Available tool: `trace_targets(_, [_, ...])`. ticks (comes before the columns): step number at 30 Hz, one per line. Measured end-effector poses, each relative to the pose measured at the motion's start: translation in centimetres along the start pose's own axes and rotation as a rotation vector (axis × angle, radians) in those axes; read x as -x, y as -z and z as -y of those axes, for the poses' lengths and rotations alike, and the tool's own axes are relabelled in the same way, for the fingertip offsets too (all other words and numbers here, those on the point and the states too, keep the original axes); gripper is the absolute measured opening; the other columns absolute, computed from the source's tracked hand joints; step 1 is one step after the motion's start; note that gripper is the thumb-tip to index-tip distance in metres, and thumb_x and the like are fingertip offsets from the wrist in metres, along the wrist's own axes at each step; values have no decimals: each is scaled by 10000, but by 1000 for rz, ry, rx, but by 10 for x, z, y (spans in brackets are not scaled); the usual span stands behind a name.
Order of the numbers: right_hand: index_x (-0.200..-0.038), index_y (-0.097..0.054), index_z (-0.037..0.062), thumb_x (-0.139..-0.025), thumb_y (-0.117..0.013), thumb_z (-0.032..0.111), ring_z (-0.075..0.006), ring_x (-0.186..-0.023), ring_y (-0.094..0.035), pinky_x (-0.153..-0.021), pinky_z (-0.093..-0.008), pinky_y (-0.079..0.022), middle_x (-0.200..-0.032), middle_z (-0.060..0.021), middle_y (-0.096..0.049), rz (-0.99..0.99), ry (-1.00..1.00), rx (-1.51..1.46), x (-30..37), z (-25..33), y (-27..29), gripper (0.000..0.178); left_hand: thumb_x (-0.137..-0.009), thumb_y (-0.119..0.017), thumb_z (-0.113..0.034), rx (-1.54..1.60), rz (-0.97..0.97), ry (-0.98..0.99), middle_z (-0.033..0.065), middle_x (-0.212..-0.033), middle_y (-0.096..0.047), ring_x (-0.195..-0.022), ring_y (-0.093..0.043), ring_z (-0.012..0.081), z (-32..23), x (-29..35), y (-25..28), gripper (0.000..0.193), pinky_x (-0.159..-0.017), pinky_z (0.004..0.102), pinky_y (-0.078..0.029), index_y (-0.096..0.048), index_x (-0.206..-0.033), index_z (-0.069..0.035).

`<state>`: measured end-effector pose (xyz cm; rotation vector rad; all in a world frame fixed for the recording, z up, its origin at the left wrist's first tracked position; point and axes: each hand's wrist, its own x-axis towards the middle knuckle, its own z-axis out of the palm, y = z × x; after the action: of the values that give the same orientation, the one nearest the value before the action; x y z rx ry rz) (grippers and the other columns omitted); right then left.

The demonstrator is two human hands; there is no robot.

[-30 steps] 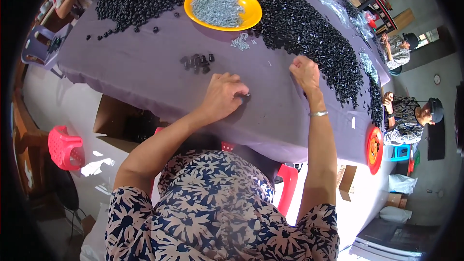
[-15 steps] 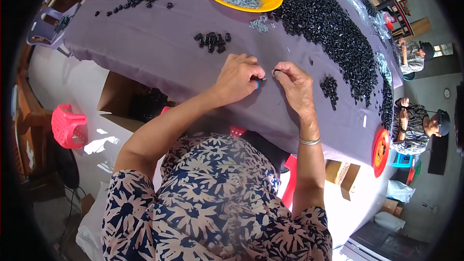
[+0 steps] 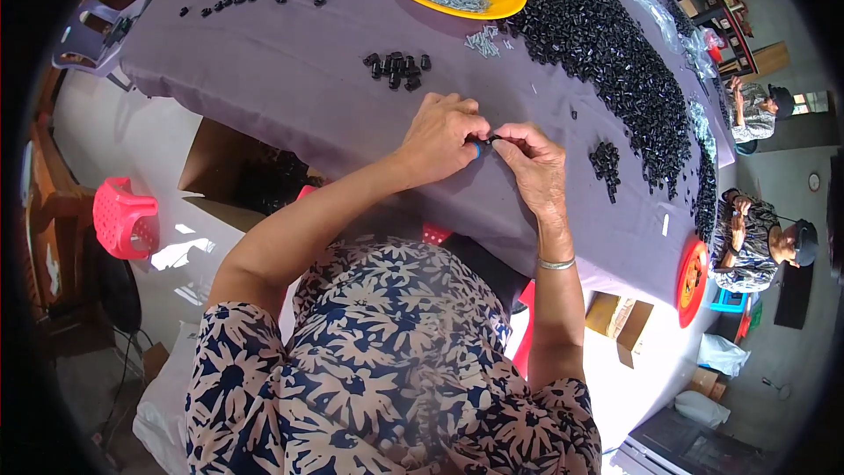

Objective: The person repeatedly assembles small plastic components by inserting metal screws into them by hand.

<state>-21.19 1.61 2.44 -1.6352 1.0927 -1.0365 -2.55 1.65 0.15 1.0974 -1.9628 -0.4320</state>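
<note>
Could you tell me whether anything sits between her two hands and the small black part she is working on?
Nothing visible does. The left hand and right hand meet over the purple tablecloth, and their fingers already pinch the small black part directly. The nearest small cluster of black parts lies apart, farther up the table.

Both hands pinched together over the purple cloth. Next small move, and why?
Probably press the two pieces fully together. The left hand and right hand meet fingertip to fingertip on a small black part, so joining looks underway. After that, likely set it by the small cluster of black parts.
</note>
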Motion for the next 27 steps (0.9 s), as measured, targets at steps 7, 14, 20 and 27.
trace_targets(7, [-893, -679, 10, -821, -682, -61, -59, -731, -568, -667, -207, -472, -820, -3, -626, -7, 140, 252, -2, 10, -5, 101, -639, -624, 14, -12, -17, -9, 20, -791, -568, -816, -535, 239, 0, -2, -1, 183, -779, 384, -382, -639, -791, -86])
trace_targets(14, [-892, -669, 0, -816, -678, -60, -71, -713, -578, -657, -223, -476, -803, -14, -625, -15, 187, 345, -3, 11, -5, 97, -640, -614, 20, -1, -28, 2, 19, -783, -569, -815, -538, 239, 2, -1, -3, 177, -780, 384, -384, -638, -780, -86])
trace_targets(20, [-896, -669, 5, -813, -677, -58, -91, -703, -594, -649, -232, -481, -789, -25, -629, 1, 215, 363, -3, 12, -5, 104, -640, -614, 25, -2, -32, 1, 21, -772, -576, -816, -545, 239, 2, -2, -3, 172, -787, 386, -387, -638, -771, -84])
trace_targets(27, [-905, -669, 14, -788, -673, -60, -161, -703, -628, -639, -275, -495, -801, -63, -644, 24, 305, 484, -6, 15, -3, 138, -643, -617, 21, 19, -1, 17, 13, -770, -578, -807, -546, 232, 3, -4, 0, 159, -785, 382, -380, -623, -764, -81])
